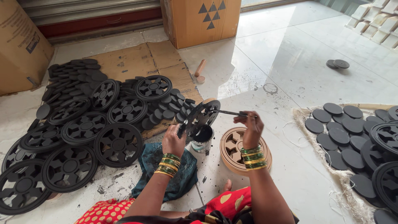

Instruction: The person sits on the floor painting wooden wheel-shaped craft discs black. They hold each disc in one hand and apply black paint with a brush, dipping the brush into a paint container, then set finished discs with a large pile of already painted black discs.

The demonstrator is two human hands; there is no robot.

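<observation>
L hand (173, 142) raised, wrist bent, clamped on spoked wheel disc (199, 118), tilted above paint can (202, 139). R hand (250, 126) pinches thin brush (227, 112), prob. touching disc. Disc matte black, wood-toned bare one (242, 150) on floor near right.

the left hand (173, 142) covered the lower rim of the wheel disc (200, 118) it gripped, and the disc hid the far lip of the paint tin (202, 139). the brush (229, 112) tip was too thin to make out. at nine o'clock the black wheels (20, 186) ran off the edge; at three o'clock more painted wheels (386, 182) were cut off. the cardboard box (21, 41) at ten o'clock was cropped.
</observation>
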